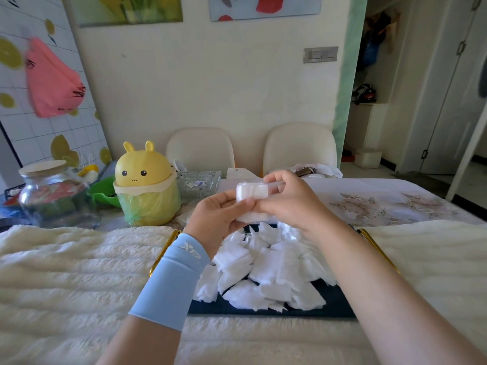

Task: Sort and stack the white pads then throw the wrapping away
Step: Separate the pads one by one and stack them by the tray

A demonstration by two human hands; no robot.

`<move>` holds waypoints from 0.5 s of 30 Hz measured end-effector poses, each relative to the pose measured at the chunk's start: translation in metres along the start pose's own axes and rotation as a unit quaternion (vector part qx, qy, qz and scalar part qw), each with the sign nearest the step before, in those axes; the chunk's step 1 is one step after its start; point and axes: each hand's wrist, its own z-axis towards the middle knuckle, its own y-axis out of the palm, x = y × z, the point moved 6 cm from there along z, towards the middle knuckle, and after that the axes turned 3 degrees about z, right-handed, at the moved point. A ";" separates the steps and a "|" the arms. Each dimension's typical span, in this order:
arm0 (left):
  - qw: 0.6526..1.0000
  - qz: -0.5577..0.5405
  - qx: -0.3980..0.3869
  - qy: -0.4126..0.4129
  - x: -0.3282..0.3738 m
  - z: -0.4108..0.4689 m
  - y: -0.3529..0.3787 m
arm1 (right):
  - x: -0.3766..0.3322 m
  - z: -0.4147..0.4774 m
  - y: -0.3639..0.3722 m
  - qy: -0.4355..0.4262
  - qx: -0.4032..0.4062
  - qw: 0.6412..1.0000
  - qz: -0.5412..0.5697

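Stack of pads [251, 192] gripped by left hand [218, 219] and right hand [290, 204]; loose pads [268, 267] heaped below both.

A: Lighting?
B: Bright, soft daylight, no hard shadows. The white pads [263, 270] below the left grip [218, 217] are nearly blown out.
A: Blur?
B: Yes, pink bag [52, 80] far up-left is smeared; door frame [467, 154] far right bows.
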 end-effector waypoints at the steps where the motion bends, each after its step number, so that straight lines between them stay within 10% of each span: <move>1: 1.000 0.004 -0.009 0.003 0.001 -0.001 0.000 | 0.000 -0.001 0.000 0.002 -0.021 1.000 0.012; 15: 0.980 0.199 -0.009 0.018 0.010 0.010 0.004 | 0.002 0.001 -0.013 0.005 -0.162 0.986 0.023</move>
